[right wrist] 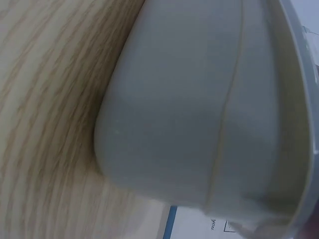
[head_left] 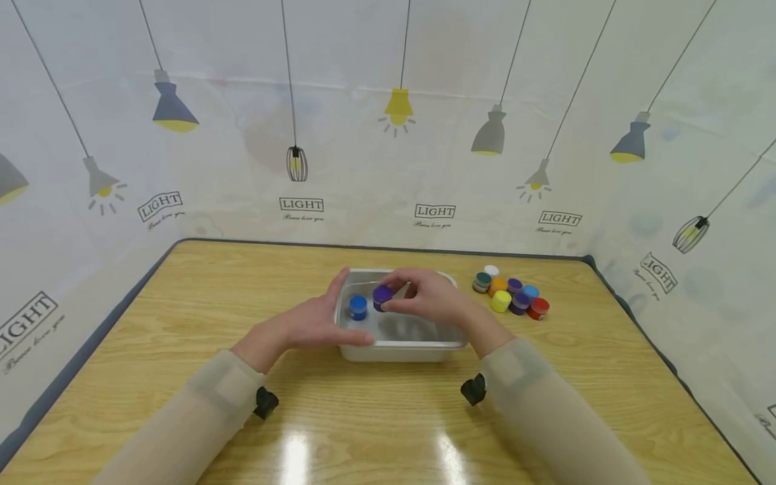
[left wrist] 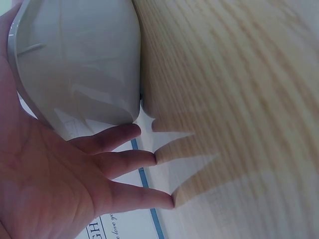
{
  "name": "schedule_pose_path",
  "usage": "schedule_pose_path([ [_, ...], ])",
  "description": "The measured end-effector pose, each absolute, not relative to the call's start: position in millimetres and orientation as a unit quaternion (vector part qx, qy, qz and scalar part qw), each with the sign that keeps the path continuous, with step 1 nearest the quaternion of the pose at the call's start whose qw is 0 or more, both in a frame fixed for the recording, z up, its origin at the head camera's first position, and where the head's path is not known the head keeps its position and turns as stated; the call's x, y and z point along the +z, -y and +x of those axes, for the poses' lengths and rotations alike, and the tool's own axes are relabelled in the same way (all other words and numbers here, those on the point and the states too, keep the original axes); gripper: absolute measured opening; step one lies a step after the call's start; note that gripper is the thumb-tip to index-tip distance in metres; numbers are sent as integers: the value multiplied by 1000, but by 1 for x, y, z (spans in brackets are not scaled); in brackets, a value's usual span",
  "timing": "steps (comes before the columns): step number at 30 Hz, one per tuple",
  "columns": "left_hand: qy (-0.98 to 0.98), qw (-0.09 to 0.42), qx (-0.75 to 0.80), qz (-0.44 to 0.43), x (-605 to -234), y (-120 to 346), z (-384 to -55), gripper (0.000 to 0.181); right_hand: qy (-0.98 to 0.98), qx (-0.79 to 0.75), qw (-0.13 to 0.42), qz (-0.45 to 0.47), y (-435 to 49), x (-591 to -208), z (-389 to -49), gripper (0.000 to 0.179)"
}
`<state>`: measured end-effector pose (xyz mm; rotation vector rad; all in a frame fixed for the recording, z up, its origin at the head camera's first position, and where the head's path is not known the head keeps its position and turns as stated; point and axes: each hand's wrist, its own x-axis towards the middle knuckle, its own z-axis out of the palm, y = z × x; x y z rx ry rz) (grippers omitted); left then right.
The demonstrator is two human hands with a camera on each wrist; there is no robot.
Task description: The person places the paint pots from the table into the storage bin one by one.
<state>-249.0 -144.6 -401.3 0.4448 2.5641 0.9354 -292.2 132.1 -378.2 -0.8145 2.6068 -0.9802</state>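
Observation:
A white rectangular metal basin (head_left: 394,351) stands on the table. Inside it, toward the left end, sits a small blue-lidded paint jar (head_left: 358,308). My right hand (head_left: 427,296) reaches over the basin and pinches a purple-lidded paint jar (head_left: 382,297) between thumb and fingers, just right of the blue one. At the basin's left end, my left hand (head_left: 309,323) rests against the rim, its thumb lying along the front edge. The left wrist view shows that hand's fingers (left wrist: 132,162) straight and spread beside the basin wall. Only the basin's outer wall (right wrist: 174,109) fills most of the right wrist view.
Right of the basin, several small paint jars stand in a cluster, among them a yellow one (head_left: 500,301), a red one (head_left: 538,308) and a dark green one (head_left: 481,282). Behind the wooden table (head_left: 242,269) hangs a lamp-patterned backdrop (head_left: 345,81).

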Motion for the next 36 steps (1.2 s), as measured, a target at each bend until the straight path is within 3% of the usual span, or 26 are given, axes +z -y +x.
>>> schedule_pose_path([
  [24, -911, 179, 332, 165, -402, 145, -248, 144, -865, -322, 205, -324, -99, -396, -300, 35],
  [36, -906, 180, 344, 167, -403, 144, -248, 146, -864, -298, 218, -341, -94, -403, -298, 38],
])
